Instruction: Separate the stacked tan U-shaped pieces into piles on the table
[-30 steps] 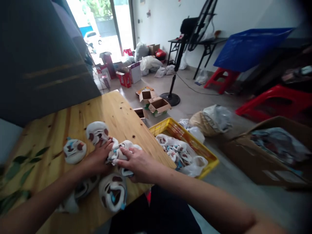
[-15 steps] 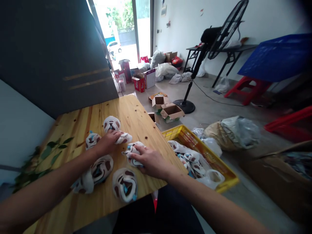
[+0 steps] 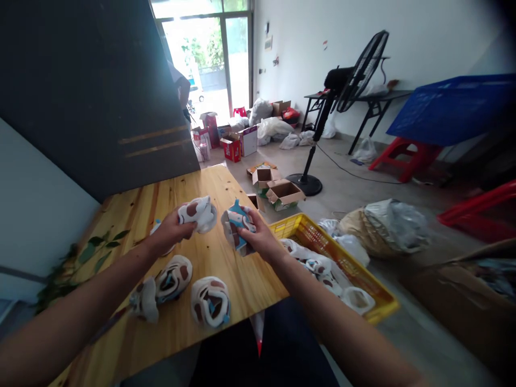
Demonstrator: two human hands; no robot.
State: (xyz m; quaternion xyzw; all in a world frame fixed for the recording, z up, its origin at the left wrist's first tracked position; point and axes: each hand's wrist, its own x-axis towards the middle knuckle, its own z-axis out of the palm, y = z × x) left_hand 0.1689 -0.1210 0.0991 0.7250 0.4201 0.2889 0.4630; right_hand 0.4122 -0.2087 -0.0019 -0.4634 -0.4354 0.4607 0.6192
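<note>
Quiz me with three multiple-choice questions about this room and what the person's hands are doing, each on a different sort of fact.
1. Where is the yellow plastic crate in relation to the wooden table?
A) On top of it
B) On the floor beside it
C) Underneath it

2. What colour is the stool by the far wall?
A) Green
B) Blue
C) Red

3. What is the right hand doing?
A) Holding a white fabric item with blue trim
B) Lying empty on the table
C) Reaching into the crate

Answers:
1. B, the crate sits low on the floor past the table's edge.
2. C, its legs and seat show red.
3. A, the fingers wrap around the item above the table.
</note>
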